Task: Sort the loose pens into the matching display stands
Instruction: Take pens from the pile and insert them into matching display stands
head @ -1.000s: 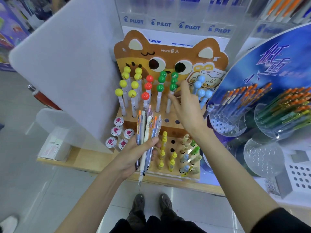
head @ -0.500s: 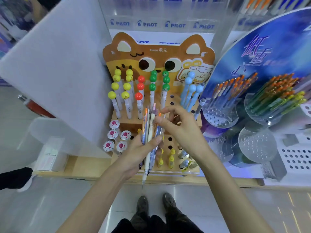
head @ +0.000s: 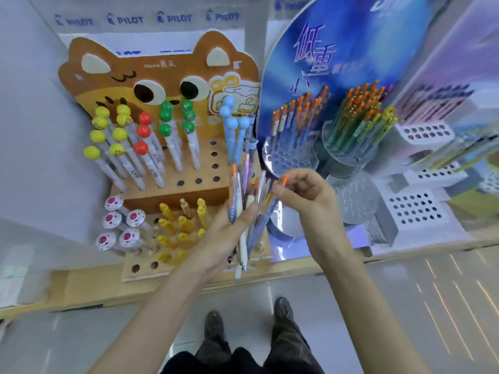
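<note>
Head: left hand (head: 225, 240) grips pen bundle (head: 243, 190); right hand (head: 310, 197) pinches orange-tipped pen (head: 282, 181).

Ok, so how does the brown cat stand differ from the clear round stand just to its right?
The cat stand is opaque brown with a cartoon face; the clear round stand is see-through, set against a blue backboard. The cat stand holds ball-topped pens in yellow, red, green and blue; the clear round stand holds slim orange-topped pens. Both seat pens in holes, and both have empty holes.
</note>
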The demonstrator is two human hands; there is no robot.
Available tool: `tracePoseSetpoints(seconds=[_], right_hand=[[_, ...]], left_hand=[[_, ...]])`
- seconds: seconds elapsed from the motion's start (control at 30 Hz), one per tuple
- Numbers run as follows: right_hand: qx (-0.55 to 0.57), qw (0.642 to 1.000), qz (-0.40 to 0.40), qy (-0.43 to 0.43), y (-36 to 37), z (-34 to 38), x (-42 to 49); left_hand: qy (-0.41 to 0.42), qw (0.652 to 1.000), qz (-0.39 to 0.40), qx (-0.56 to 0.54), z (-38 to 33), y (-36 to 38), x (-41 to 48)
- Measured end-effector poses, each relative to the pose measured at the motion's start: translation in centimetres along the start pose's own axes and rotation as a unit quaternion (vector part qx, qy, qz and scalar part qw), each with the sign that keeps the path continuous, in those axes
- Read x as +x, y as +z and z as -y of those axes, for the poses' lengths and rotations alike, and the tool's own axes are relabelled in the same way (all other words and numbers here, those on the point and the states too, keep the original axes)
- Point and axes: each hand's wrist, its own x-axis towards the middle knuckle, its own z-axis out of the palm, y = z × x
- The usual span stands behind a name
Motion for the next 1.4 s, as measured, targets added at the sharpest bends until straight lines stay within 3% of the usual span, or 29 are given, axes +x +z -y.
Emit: tracePoseSetpoints(seconds=[0.13, 0.23, 0.37, 0.53, 1.07, 1.4], right_hand=[[0.004, 1.000, 0.001, -0.019, -3.9, 1.3, 0.9], [-0.012, 0.997, -0.042, -0.061, -7.7, 2.5, 2.6], [-0.107, 0.984, -0.076, -0.121, -11.4, 2.3, 5.2], [-0.217, 0.968, -0.050, -0.114, -11.9, -0.5, 6.4], [-0.256, 0.957, -0.071, -0.114, -12.7, -2.3, 7.5], [-0.325, 0.933, 0.001, -0.156, -11.2, -2.5, 6.9]], left_hand=[[0.023, 0.998, -0.058, 0.019, 0.2, 3.1, 1.2], [0.045, 0.996, -0.074, 0.033, 0.6, 5.4, 1.6], [0.049, 0.990, -0.128, 0.021, 1.7, 7.3, 1.9], [0.046, 0.984, -0.173, 0.003, 2.3, 8.2, 2.3], [0.041, 0.986, -0.161, -0.009, 1.9, 7.8, 2.7], [0.035, 0.989, -0.144, -0.016, 2.2, 8.0, 2.9]])
